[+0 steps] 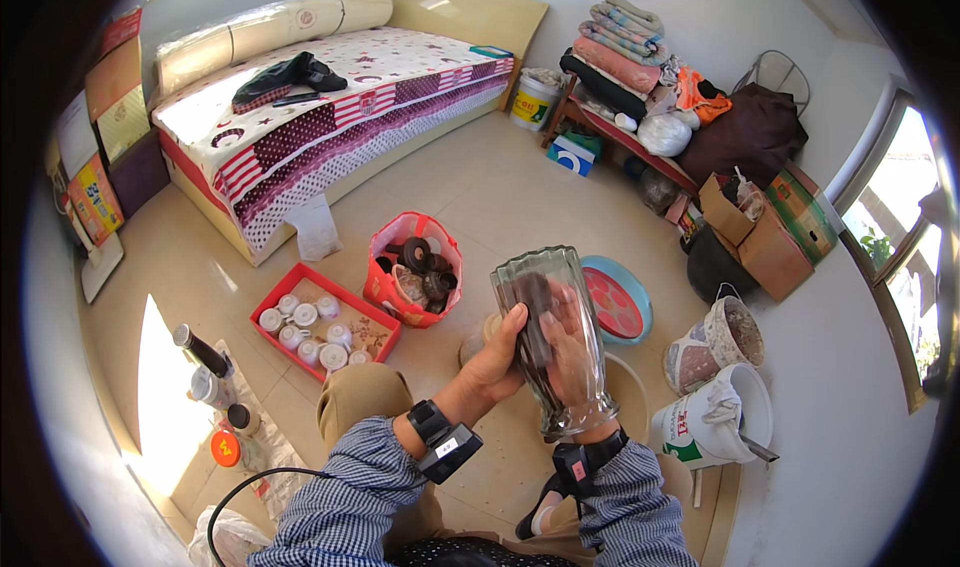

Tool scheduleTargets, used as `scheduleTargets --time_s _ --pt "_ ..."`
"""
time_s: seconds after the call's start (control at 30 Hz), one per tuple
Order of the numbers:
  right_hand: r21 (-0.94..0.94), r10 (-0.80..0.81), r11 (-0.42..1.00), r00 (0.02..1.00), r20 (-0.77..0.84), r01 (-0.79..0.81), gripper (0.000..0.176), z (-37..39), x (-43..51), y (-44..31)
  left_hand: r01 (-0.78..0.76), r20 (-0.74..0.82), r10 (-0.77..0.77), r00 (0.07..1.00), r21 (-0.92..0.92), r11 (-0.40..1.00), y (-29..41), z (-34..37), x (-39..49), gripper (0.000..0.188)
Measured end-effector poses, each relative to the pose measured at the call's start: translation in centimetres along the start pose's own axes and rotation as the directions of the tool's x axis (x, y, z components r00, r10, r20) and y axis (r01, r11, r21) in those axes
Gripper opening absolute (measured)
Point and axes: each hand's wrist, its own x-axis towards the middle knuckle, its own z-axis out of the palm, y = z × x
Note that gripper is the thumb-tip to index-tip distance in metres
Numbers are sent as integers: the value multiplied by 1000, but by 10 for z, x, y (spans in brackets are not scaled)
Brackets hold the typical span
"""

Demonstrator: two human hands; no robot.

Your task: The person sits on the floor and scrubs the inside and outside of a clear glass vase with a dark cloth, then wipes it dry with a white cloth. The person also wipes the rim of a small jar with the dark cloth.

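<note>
A clear ribbed glass vase [551, 267] with a wavy rim is tilted between my two hands, its narrow foot towards me. My left hand [491, 360] grips its left side, thumb on the front wall. My right hand [566, 342] supports it from behind and to the right, its fingers seen through the glass. A dark brown patch shows through the wall; whether it is inside or behind, I cannot tell. Below the vase, partly hidden, is the pale rim of a round container [641, 387]. A light blue basin [643, 308] holding a red round tray [611, 300] lies beyond the vase.
A red box [386, 342] holds several white cups [305, 315]. Beside it stands a red bag [382, 289] of dark vessels. Jars and a dark flask [201, 349] line the left. Buckets [675, 428] stand at right; a bed [337, 71] is at the back.
</note>
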Motion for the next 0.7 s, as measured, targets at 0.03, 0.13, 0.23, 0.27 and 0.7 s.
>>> scheduleTargets --time_s 0.03,0.13,0.23,0.27,0.7 --pt "-75 15 997 1000 -18 -16 39 -5 -1 2 27 2 -27 1000 6 1000 3 0 0 58" --pt "-48 98 994 995 31 -97 35 -26 -5 8 71 56 -71 996 -9 997 7 1 0 54" --pt "57 38 997 997 73 -42 30 -37 1 20 85 -49 -86 995 -26 996 5 3 0 49" --pt "95 28 995 998 64 -34 34 -40 4 23 70 -114 -72 991 -20 997 4 4 0 48" --pt "161 -5 987 989 146 -19 61 -25 7 11 40 -208 4 978 206 978 5 20 -8 74"
